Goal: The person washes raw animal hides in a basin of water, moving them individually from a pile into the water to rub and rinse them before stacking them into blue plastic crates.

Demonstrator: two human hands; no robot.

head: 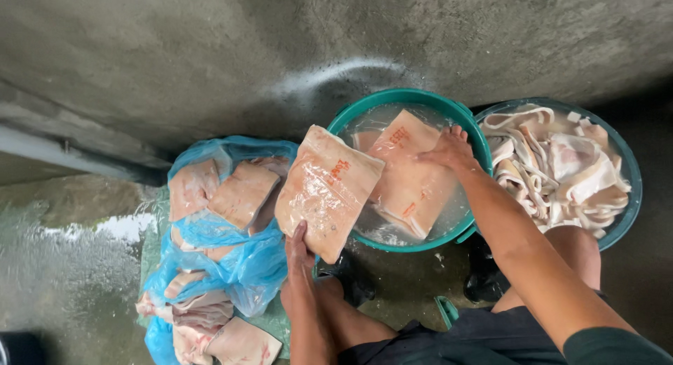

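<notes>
On wet grey concrete [210,50] at my feet, the biggest thing is a blue bag [242,267], split open, with about seven pale pink slabs lying in and around it. To its right stand two green basins, rims touching. The nearer basin [364,109] holds cloudy water; the far basin [626,197] is heaped with white and pink strips [554,165], too tangled for me to count.

I handle two slabs. Both are flat, roughly four-sided pieces of raw meat, pale pink with a glossy wet skin and red stamp marks on it. A third piece shows under the water behind them, mostly hidden.

My left hand [300,256] holds the first slab [326,190] by its lower edge, fingers closed on it, thumb on the back. It hangs over the near basin's left rim, between bag and water, skin side up. Its long axis runs from my hand up and away, tilted slightly right, the far short edge towards the wall.

My right hand [449,151] lies on the second slab [410,183], fingers spread and bent over its upper right corner; I cannot tell whether they grip or only press. That slab sits partly in the water, its long axis running from upper left down to lower right, leaning on the first.
</notes>
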